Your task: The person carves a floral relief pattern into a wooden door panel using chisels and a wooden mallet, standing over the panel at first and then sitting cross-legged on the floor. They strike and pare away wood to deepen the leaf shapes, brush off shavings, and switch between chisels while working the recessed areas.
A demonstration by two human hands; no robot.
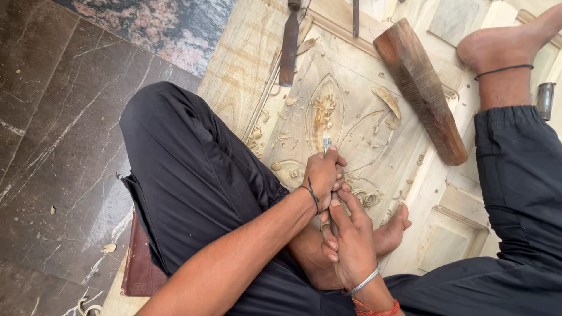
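Both hands are clenched around one slim carving chisel (326, 144): left hand (323, 174) near the tip, right hand (350, 239) lower on the hidden handle. Its short bright blade meets the pale wooden panel (246, 70) just below the carved leaf (324, 114).
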